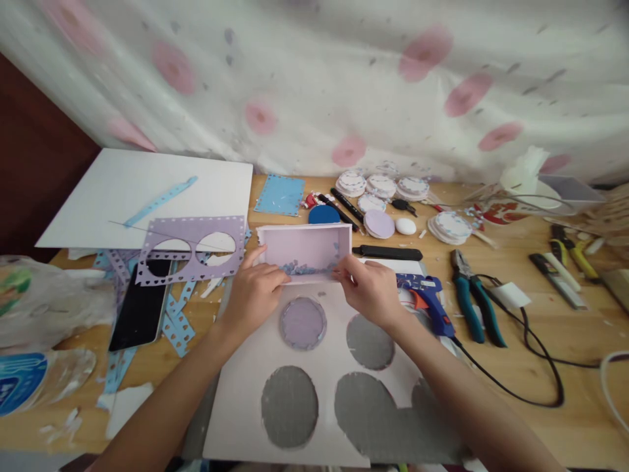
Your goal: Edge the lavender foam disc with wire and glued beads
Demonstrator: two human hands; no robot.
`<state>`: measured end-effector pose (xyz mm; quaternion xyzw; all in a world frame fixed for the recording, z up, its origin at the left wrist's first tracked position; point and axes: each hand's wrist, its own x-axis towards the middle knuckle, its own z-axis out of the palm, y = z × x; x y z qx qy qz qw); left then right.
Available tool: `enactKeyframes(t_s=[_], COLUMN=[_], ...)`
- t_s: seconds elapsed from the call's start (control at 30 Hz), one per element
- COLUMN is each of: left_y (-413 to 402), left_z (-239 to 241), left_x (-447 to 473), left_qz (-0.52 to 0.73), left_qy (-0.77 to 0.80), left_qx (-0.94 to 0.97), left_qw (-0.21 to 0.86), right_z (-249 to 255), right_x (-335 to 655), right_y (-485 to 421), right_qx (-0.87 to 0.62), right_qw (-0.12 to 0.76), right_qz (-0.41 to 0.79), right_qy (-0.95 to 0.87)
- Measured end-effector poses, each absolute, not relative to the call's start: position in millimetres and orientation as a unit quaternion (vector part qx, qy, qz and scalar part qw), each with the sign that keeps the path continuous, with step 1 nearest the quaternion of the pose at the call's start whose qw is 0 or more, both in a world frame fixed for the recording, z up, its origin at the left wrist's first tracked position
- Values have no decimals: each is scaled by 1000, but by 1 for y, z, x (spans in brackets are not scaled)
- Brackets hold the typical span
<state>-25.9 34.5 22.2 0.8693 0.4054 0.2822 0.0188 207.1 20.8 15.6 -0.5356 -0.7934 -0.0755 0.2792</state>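
A shallow, open lilac box (307,244) is in the middle, its inside facing me. Small blue paper bits (299,269) are gathered along its lower inside edge, and a few cling near its right side. My left hand (255,288) grips the box at its left front corner, the fingers over the near edge. At the right front corner my right hand (368,285) is closed in a pinch, its fingertips touching the box edge; whatever lies between them is hidden. Below the box is a white board (246,393) with round cutouts, and a lilac disc (303,323) with a bluish rim.
To the right lie a blue glue gun (430,301), pliers (474,298) and a cable (555,373). Stacked white discs (449,226) and markers (346,206) are behind. On the left are a phone (140,308), a lilac sheet with two holes (194,229) and a plastic bottle (44,380).
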Motion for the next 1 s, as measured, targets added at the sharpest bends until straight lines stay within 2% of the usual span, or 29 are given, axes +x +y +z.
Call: enactKeyframes(t_s=[0.23, 0.43, 0.57, 0.67, 0.8, 1.0], left_y=[47, 79, 58, 21, -14, -8], left_z=[17, 20, 39, 45, 26, 7], left_x=[-31, -35, -29, -20, -11, -10], left_qz=[286, 269, 297, 235, 131, 128], left_qy=[397, 374, 375, 361, 379, 395], left_qx=[871, 886, 873, 886, 893, 883], left_qw=[34, 62, 95, 172, 205, 220], right_z=[39, 33, 19, 14, 14, 13], right_x=[217, 225, 225, 225, 225, 224], right_y=[-3, -29, -34, -34, -36, -40], right_qx=[-529, -554, -534, -524, -525, -534], right_qw=[520, 618, 653, 661, 658, 649], right_qz=[41, 145, 203, 230, 240, 237], right_qy=[-670, -538, -497, -485, -483, -487])
